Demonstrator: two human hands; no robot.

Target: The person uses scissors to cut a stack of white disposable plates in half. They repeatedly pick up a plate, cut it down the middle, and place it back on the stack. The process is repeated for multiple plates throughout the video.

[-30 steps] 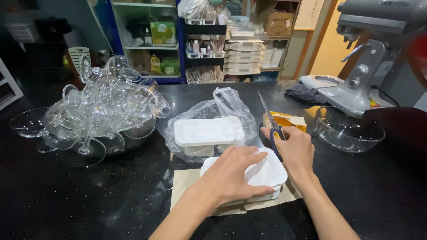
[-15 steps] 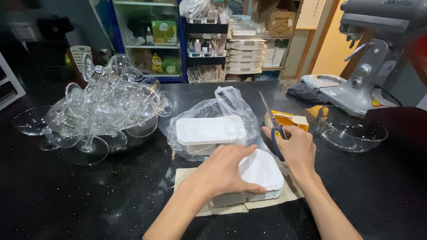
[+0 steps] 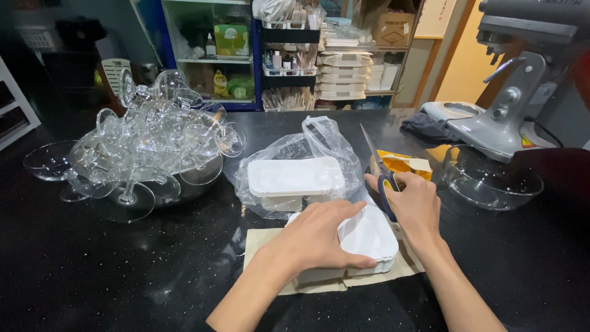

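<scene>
My left hand (image 3: 319,237) lies flat on a stack of white container lids (image 3: 372,237) that rests on a sheet of brown paper (image 3: 264,243) on the black counter. My right hand (image 3: 415,206) grips a pair of blue-handled scissors (image 3: 380,172), blades pointing up and away, just right of the stack. Behind the stack, more white lids (image 3: 295,176) sit inside a clear plastic bag (image 3: 319,138).
A heap of clear plastic goblets (image 3: 153,154) fills the left of the counter (image 3: 92,270). A glass bowl (image 3: 491,181) and a grey stand mixer (image 3: 516,92) stand at the right, an orange packet (image 3: 402,163) beside my right hand. Shelves line the back.
My left hand has slid slightly left and down over the stack, uncovering more of the top lid. The right hand with the scissors has hardly moved.
</scene>
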